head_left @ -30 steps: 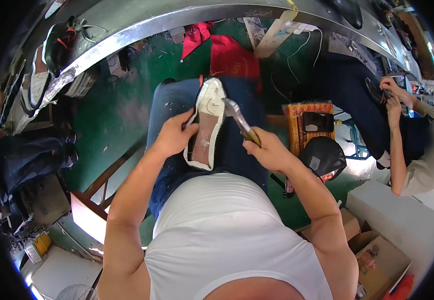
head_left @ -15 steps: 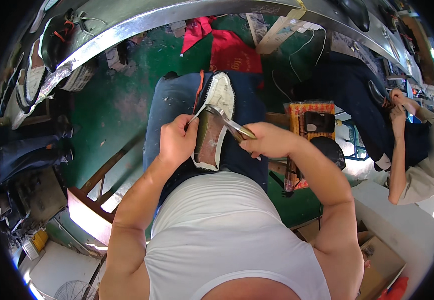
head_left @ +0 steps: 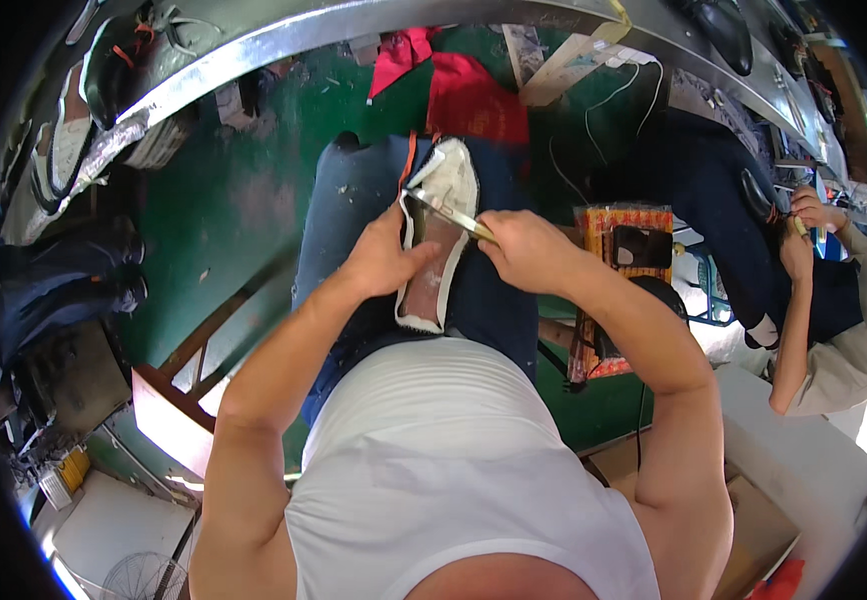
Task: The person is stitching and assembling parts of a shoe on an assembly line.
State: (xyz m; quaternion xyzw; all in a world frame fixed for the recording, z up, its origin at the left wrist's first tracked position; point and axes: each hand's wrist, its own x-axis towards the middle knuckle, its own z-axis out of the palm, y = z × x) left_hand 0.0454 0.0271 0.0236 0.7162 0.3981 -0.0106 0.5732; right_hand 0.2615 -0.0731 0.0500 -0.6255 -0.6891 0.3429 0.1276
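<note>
An unfinished shoe (head_left: 422,292) lies sole up across my lap, toe pointing away from me. Its underside is whitish at the forepart and brown toward the heel, with a pale strip along the edge. My left hand (head_left: 390,256) grips its left side, thumb laid over the sole and the other fingers mostly hidden. In my right hand (head_left: 529,248) are metal pincers (head_left: 450,213) with a yellowish handle. They reach across the sole, their head at the left edge just beyond my left fingers. An orange-red strap (head_left: 410,158) runs beside the toe.
A metal-edged bench (head_left: 334,28) curves across the far side, with black shoes (head_left: 114,75) at its left. Red cloth (head_left: 469,100) lies on the green floor. A co-worker's hands (head_left: 804,225) are busy at the right. Near my right knee is an orange patterned package (head_left: 604,225).
My left hand has let go of the pale strip's end and now holds the shoe's side. The pincers have swung left and away from me, flatter across the sole.
</note>
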